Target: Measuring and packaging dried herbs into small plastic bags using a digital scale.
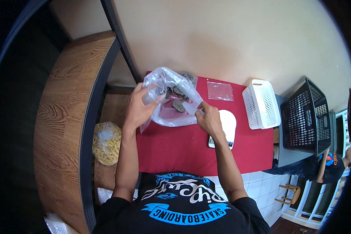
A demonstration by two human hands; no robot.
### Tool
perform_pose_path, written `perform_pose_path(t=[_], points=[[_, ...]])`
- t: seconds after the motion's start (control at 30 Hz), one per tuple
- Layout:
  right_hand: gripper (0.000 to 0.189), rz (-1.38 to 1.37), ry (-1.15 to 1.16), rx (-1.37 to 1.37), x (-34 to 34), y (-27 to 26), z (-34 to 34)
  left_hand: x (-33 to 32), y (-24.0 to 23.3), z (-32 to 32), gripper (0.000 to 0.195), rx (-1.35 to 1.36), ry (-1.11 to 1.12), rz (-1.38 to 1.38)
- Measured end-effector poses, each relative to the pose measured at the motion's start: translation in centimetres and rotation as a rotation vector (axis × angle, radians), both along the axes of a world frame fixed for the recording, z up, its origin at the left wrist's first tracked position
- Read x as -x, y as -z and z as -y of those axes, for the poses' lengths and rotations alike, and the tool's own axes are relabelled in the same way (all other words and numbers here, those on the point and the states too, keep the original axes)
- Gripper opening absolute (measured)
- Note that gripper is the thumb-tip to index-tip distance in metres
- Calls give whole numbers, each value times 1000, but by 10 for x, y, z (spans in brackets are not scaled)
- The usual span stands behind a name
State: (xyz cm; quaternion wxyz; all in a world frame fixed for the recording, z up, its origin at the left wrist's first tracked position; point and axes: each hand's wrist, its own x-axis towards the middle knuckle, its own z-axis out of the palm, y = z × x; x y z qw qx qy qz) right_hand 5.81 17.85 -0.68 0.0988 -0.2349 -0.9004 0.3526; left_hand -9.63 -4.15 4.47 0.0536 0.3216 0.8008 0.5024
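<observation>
A large transparent plastic bag [169,120] lies with its mouth spread wide on a red-covered table [175,152]. Several round pieces with a dark-and-pale spiral pattern [178,105] show inside it. My left hand [140,108] holds the bag's left side, thumb and fingers spread around the plastic. At the opposite rim, my right hand [208,117] pinches the film between thumb and fingers. Under my right wrist, partly hidden, sits a white kitchen scale [228,124]. A small flat transparent bag [220,91] lies beyond my right hand.
White perforated baskets [261,103] stand nested at the table's right end, beside a black plastic crate [305,117]. Left are a wooden shelf [73,117] and a tied bag of yellowish pieces [106,146]. Another person [330,168] is at far right, near a wooden stool [291,194].
</observation>
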Motion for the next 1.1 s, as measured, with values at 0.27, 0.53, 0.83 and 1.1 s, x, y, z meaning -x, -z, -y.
perform_pose_path(t=[0.27, 0.53, 0.83, 1.1], points=[[18, -6, -173, -38, 2, 53, 32, -55, 35, 34, 49, 192, 42, 165], [18, -303, 15, -115, 27, 61, 11, -71, 67, 45, 50, 86, 262, 522], [22, -171, -363, 121, 33, 44, 56, -98, 68, 35, 50, 97, 111, 230], [26, -163, -652, 289, 68, 74, 49, -99, 59, 47, 45, 118, 202, 197]])
